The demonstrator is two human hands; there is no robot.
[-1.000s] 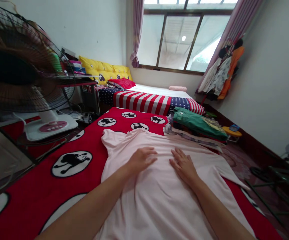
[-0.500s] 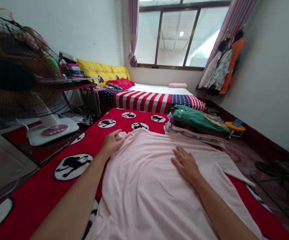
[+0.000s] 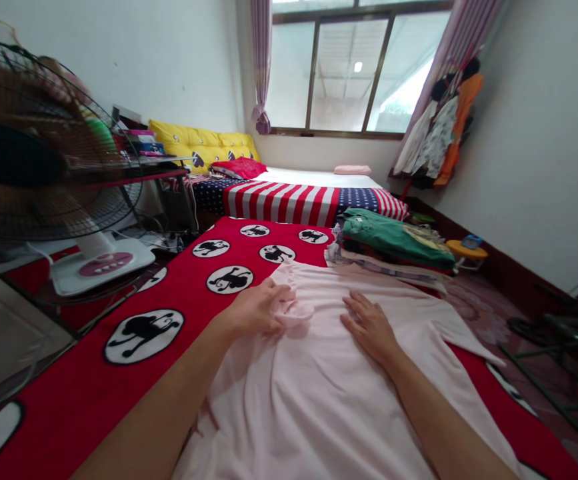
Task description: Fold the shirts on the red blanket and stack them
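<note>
A pale pink shirt [image 3: 329, 387] lies spread on a red cloth with black-and-white monkey circles [image 3: 229, 280]. My left hand [image 3: 263, 307] is closed on the shirt's left side, and a bunched fold of fabric stands out beyond its fingers. Flat on the upper middle of the shirt rests my right hand [image 3: 369, 327], its fingers stretched out and holding nothing. One short sleeve [image 3: 463, 333] extends to the right; the other is gathered at my left hand.
A stack of folded clothes with a green garment [image 3: 393, 237] on top lies at the far right. An electric fan [image 3: 43, 160] stands on the left. Behind are a bed with a striped cover [image 3: 283, 203] and a yellow stool [image 3: 463, 250].
My left hand has moved right with the shirt's left edge, folding it inward and uncovering more of the red cloth. My right hand stays flat in the same place.
</note>
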